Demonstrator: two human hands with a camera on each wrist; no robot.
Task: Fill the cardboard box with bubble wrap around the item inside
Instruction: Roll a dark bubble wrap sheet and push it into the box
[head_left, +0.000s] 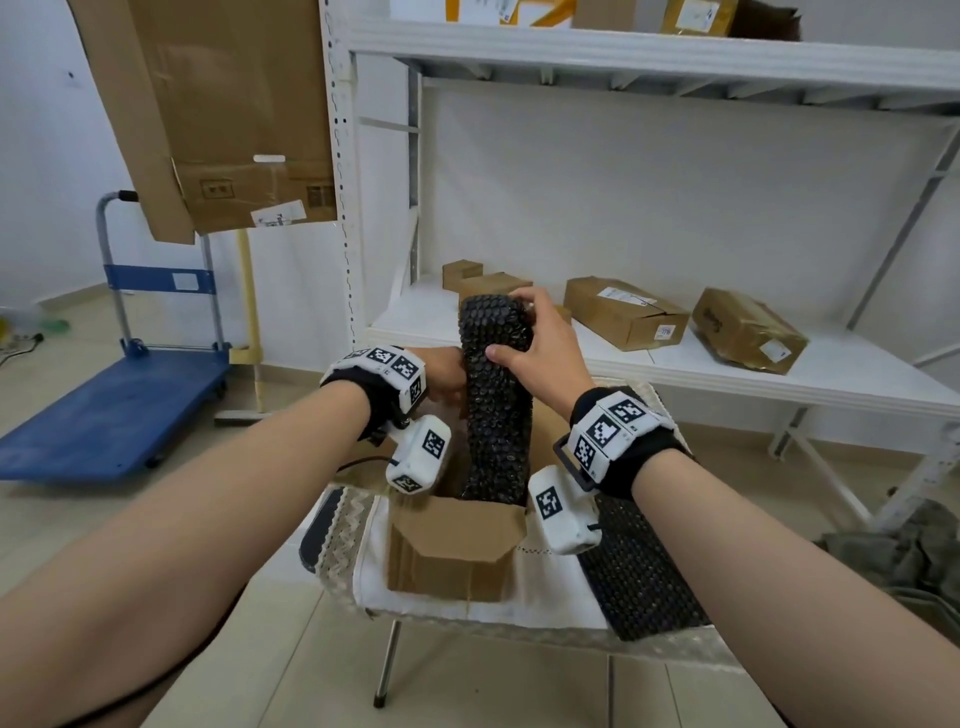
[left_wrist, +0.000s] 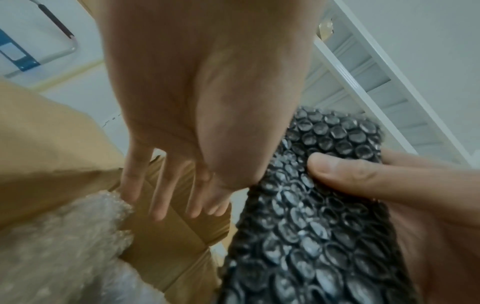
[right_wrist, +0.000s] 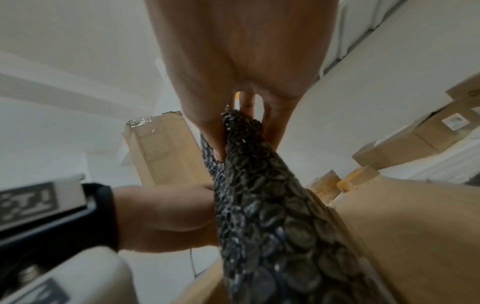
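An open cardboard box (head_left: 452, 551) stands on a small cloth-covered table (head_left: 519, 597). A strip of black bubble wrap (head_left: 496, 405) rises upright out of it. My right hand (head_left: 511, 328) pinches the strip's top between thumb and fingers, which the right wrist view shows closely (right_wrist: 244, 131). My left hand (head_left: 441, 374) is just left of the strip. In the left wrist view its fingers (left_wrist: 161, 197) reach straight down towards the box flap (left_wrist: 168, 246), holding nothing. Inside the box lies a bundle in clear bubble wrap (left_wrist: 59, 246).
A second sheet of black bubble wrap (head_left: 639, 566) lies on the table right of the box. Behind stands a white shelf (head_left: 675, 374) with several cardboard parcels. A blue trolley (head_left: 119, 405) is on the floor at left; flattened cardboard (head_left: 218, 119) hangs above it.
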